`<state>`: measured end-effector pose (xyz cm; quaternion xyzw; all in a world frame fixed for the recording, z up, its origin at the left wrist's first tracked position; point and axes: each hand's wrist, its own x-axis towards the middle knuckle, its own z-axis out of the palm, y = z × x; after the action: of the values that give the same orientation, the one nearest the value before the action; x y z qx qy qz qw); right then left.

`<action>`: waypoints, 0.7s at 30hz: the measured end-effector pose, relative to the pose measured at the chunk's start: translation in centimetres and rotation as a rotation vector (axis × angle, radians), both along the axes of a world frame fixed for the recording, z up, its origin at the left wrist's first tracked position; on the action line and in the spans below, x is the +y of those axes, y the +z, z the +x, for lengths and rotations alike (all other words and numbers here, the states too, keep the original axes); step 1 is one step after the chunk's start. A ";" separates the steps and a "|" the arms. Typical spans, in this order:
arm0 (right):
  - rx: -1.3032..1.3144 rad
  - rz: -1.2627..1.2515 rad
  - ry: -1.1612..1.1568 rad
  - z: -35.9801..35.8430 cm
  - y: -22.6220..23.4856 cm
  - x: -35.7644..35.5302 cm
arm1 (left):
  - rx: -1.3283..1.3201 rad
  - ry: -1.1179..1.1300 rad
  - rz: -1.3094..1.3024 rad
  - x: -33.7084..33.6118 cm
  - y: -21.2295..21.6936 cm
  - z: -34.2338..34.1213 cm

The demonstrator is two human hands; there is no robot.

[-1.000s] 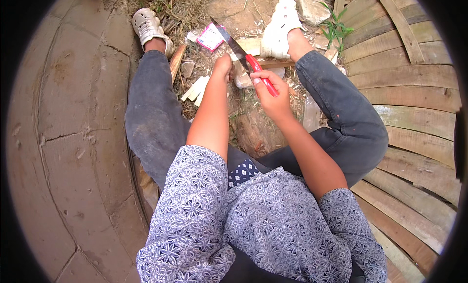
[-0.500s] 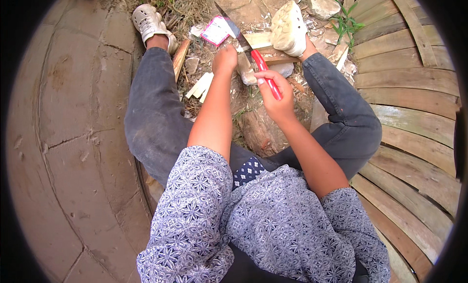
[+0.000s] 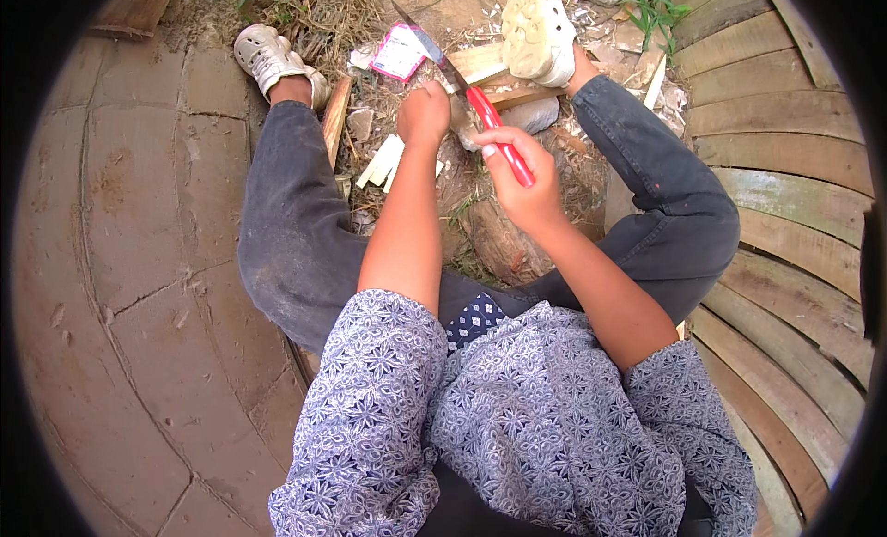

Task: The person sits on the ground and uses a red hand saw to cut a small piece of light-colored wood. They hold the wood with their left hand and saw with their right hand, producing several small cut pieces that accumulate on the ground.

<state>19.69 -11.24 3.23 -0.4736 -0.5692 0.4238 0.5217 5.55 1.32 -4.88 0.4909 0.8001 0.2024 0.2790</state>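
Observation:
My right hand (image 3: pixel 531 184) is wrapped round the red handle of a knife (image 3: pixel 486 110). Its long, dark blade points away from me and to the left. Beside the blade, my left hand (image 3: pixel 425 116) is closed in a fist, and whatever it may hold is hidden by the fingers. A bundle of pale split wood sticks (image 3: pixel 381 162) lies on the ground just left of my left wrist. Past the blade lies a pink and white packet (image 3: pixel 399 53). A pale wood piece (image 3: pixel 476 62) rests to the right of the blade.
My legs are spread on both sides, in cream clogs (image 3: pixel 539 33). A log (image 3: pixel 504 237) lies between them among shavings and dry grass. To the left runs a cracked brown surface (image 3: pixel 139 260); to the right, wooden slats (image 3: pixel 785 167). A grey stone (image 3: pixel 531 115) sits beyond my right hand.
The whole view has shifted slightly. Both hands keep nearly the same places, the right one still round the knife and the left one still closed beside the blade.

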 end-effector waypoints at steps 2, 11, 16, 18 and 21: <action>0.005 -0.004 -0.003 0.0 0.2 -0.1 | -0.007 0.016 -0.006 -0.2 0.0 0.2; 0.096 0.004 -0.045 -0.1 0.5 0.6 | -0.075 0.005 0.027 -0.3 0.3 0.2; 0.102 -0.058 0.013 -0.2 0.7 0.9 | -0.093 0.012 0.004 0.0 -0.2 -0.2; 0.059 -0.045 0.017 -0.1 0.7 1.1 | -0.102 -0.007 0.008 0.0 -0.3 -0.3; 0.044 -0.055 0.030 0.1 0.6 1.2 | -0.123 -0.018 0.027 0.0 -0.4 -0.2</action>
<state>19.78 -10.03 3.82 -0.4696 -0.5528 0.4575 0.5144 5.35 1.32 -5.27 0.4884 0.7743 0.2406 0.3226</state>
